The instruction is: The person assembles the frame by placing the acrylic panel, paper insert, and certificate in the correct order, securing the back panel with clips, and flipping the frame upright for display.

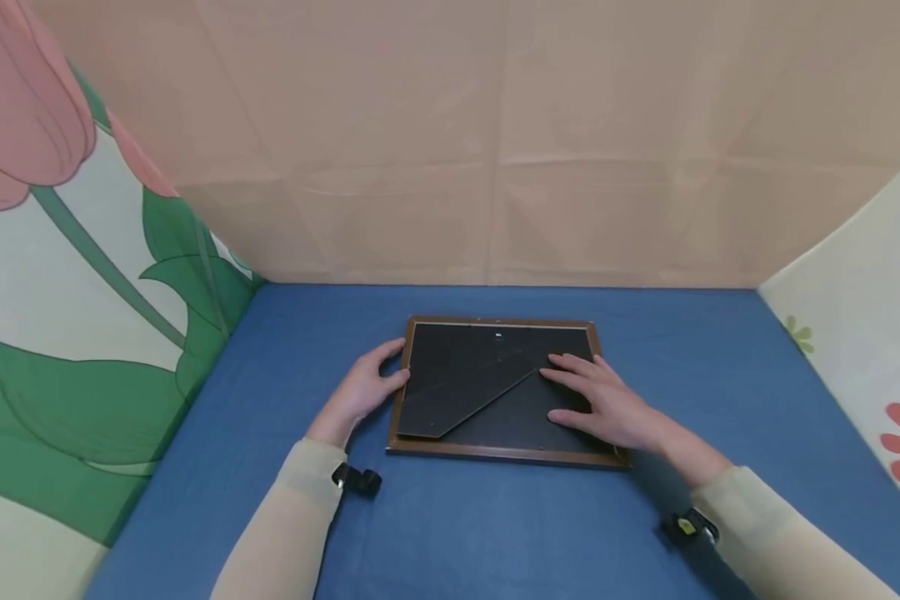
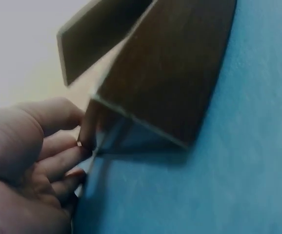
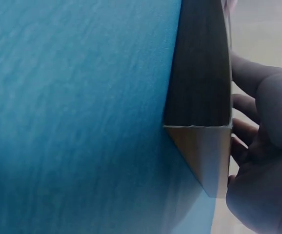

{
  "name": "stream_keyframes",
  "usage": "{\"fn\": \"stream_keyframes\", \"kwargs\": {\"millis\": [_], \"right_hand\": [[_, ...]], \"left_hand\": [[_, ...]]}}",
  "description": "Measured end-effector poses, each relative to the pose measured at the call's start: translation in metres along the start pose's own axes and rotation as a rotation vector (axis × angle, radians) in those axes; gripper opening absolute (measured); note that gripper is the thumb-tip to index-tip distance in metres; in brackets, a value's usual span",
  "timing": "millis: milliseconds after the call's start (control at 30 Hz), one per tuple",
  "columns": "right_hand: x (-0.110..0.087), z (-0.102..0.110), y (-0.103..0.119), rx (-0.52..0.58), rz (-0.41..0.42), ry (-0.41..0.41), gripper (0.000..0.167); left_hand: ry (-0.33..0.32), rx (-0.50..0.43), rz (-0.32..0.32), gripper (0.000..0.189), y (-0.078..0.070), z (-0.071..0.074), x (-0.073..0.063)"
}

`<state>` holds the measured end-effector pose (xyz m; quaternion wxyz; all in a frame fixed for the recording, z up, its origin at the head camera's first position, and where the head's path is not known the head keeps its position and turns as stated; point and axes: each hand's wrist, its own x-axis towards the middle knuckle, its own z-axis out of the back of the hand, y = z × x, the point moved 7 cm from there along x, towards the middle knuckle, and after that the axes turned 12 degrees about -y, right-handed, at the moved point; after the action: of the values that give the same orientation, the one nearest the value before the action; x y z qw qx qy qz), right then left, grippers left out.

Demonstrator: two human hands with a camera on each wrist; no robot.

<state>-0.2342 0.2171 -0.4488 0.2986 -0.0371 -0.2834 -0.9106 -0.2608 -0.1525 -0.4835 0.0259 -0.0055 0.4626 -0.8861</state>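
Lying back up on blue cloth (image 1: 495, 533), picture frame (image 1: 502, 427) exposes stand flap (image 1: 450, 379); left hand (image 1: 363, 383), loosely spread, touches left edge, perhaps steadying it; right hand (image 1: 600, 404), fingers splayed over right side, grips nothing

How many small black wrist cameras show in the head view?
2: the left camera is by the left sleeve, off the near left corner of the frame; the right camera is by the right sleeve, off the near right corner.
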Motion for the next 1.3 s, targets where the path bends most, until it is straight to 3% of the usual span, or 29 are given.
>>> {"fn": "stream_keyframes", "kwargs": {"millis": [233, 433, 1033, 1300], "right_hand": [[-0.008, -0.002, 0.009, 0.066, -0.043, 0.032, 0.067], [-0.018, -0.008, 0.023, 0.119, -0.039, 0.065, 0.077], [-0.019, -0.02, 0.034, -0.002, -0.023, -0.054, 0.077], [-0.017, -0.022, 0.035, 0.041, -0.074, -0.048, 0.071]], "left_hand": [[0.03, 0.041, -0.064, 0.067, 0.009, -0.001, -0.003], [0.036, 0.04, -0.055, 0.067, 0.01, 0.003, -0.005], [0.026, 0.075, -0.069, 0.067, 0.012, 0.007, -0.006], [0.031, 0.092, -0.066, 0.067, 0.012, 0.007, -0.006]]}}
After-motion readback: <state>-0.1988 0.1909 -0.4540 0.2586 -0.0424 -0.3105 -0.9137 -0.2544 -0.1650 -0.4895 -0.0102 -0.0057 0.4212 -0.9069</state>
